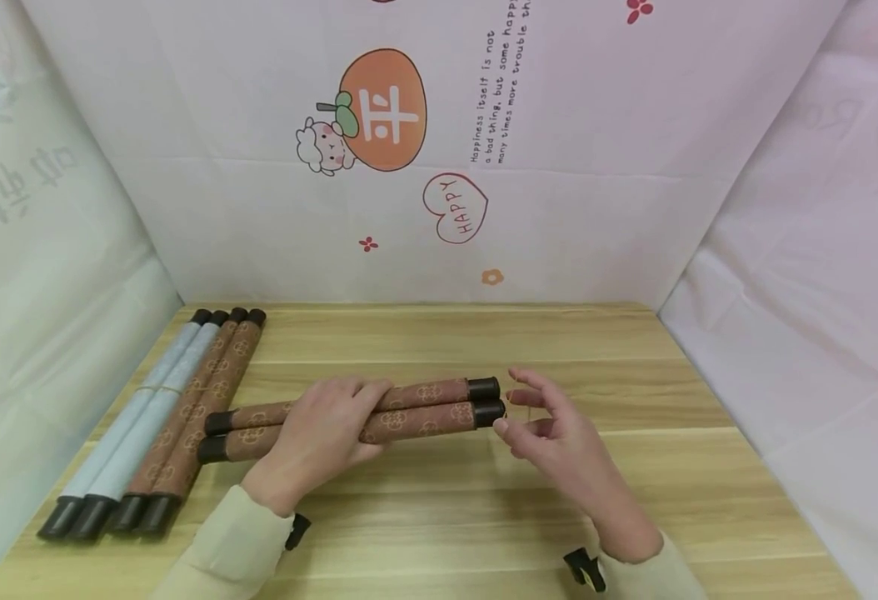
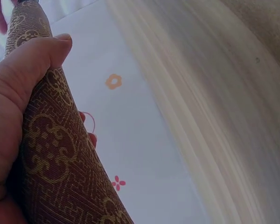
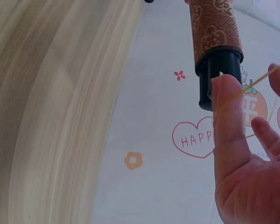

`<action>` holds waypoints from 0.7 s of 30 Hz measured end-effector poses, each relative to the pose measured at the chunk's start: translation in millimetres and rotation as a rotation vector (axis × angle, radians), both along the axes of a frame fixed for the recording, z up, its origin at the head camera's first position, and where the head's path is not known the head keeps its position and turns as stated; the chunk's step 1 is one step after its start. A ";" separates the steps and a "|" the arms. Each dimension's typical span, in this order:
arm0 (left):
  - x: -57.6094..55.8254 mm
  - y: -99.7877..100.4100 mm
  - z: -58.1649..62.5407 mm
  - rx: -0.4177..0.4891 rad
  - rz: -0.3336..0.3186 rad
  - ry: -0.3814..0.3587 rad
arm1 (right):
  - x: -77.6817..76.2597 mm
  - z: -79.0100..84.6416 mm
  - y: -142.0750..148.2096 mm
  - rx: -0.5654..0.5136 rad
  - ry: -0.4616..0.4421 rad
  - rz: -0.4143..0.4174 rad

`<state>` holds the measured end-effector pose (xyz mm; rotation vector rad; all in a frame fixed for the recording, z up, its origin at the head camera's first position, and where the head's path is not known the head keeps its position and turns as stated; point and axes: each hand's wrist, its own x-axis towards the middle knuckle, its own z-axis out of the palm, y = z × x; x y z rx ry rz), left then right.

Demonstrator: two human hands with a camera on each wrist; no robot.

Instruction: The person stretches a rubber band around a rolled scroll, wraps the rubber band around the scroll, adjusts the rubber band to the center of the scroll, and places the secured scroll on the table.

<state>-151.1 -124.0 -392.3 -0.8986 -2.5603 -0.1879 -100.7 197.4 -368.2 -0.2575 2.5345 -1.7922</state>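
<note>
Two brown patterned scrolls [image 1: 427, 422] with black end caps lie side by side, held above the table. My left hand [image 1: 326, 429] grips both around their middle, thumb on the near side. In the left wrist view, a brown scroll [image 2: 51, 149] with gold motifs fills the palm. Just off the scrolls' right ends is my right hand [image 1: 562, 446], its thumb and fingers spread apart. A thin yellowish rubber band [image 3: 257, 87] is stretched across the thumb and fingers, close to a black end cap [image 3: 219, 65].
On the left of the wooden table [image 1: 559, 517] lie two pale blue scrolls [image 1: 135, 425] tied with a band, and two more brown scrolls [image 1: 210, 392] beside them. A printed white cloth [image 1: 574, 208] stands behind the table, with more white cloth at both sides.
</note>
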 end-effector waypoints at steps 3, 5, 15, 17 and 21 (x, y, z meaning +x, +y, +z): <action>1.9 -0.4 2.1 0.020 -0.029 0.010 | -2.0 -0.5 1.3 0.027 -0.020 0.047; 3.3 -0.2 3.3 0.025 -0.047 0.019 | -4.3 -1.3 1.7 0.037 -0.034 0.081; 12.1 7.8 9.9 0.016 -0.105 0.012 | -8.7 -3.0 -1.3 0.041 -0.099 0.186; 13.4 9.8 11.0 0.025 -0.114 0.012 | -9.1 -2.9 -1.7 0.066 -0.078 0.214; 14.8 12.4 12.2 0.036 -0.127 0.017 | -10.2 -2.8 -1.5 0.087 -0.050 0.254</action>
